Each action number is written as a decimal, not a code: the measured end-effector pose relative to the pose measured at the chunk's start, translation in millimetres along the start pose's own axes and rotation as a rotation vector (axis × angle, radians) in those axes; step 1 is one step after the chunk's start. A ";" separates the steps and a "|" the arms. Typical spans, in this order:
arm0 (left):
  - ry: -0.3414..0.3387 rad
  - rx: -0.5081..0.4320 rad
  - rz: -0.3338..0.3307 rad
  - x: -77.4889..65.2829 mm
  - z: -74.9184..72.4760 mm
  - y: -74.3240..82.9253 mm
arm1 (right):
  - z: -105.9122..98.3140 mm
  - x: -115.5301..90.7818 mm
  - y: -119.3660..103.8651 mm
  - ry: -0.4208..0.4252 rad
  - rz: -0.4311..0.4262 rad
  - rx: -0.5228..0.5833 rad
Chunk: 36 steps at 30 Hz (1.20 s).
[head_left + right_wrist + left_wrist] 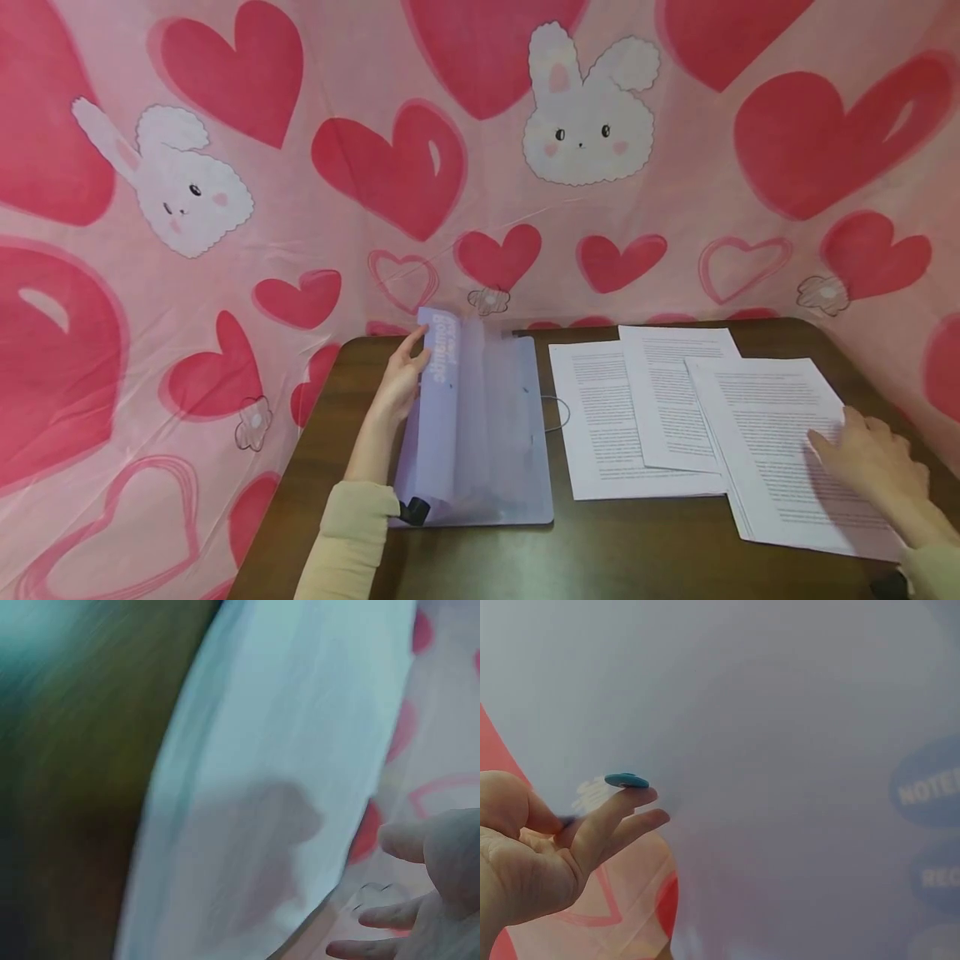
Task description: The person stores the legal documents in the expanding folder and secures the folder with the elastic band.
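Several papers lie near the right hand, its fingers loosely extended; the left hand pinches the folder cover, seemingly to keep it raised.

Dark wood-look table, rounded corners. Pink backdrop behind, loads of red hearts, two white bunny faces, scribbly flowers.

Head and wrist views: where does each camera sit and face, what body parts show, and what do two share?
Head: worn on the head, facing forward and down at the folder, papers and table; left hand, right hand and sleeves show.
Left wrist: on that wrist, facing the folder's raised cover; left hand shows.
Right wrist: on that wrist, facing blurred papers and table; right hand shows.
Shared: head and right wrist both show right hand, papers and patterned cloth.
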<state>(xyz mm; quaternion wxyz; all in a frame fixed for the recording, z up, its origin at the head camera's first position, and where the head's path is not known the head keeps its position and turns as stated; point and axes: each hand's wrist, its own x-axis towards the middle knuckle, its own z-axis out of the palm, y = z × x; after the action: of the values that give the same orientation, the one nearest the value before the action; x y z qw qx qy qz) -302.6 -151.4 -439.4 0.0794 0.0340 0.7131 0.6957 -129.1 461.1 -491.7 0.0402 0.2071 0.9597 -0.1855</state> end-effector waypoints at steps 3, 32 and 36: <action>0.002 0.005 0.005 -0.7 0.0 0.4 | 1.7 0.6 14.4 -0.007 0.081 -0.014; -0.002 0.031 0.000 -2.7 4.2 -2.3 | 24.3 -12.6 25.9 0.090 0.088 -0.066; -0.023 0.036 0.014 -2.7 4.6 -2.3 | 23.9 -8.5 27.9 0.059 0.162 -0.076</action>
<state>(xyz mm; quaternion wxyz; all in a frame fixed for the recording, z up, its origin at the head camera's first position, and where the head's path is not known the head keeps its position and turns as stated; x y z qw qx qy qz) -299.0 -147.3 -441.6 0.0820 0.0483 0.7244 0.6827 -109.8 472.4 -522.1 0.0347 0.2878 0.9469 -0.1391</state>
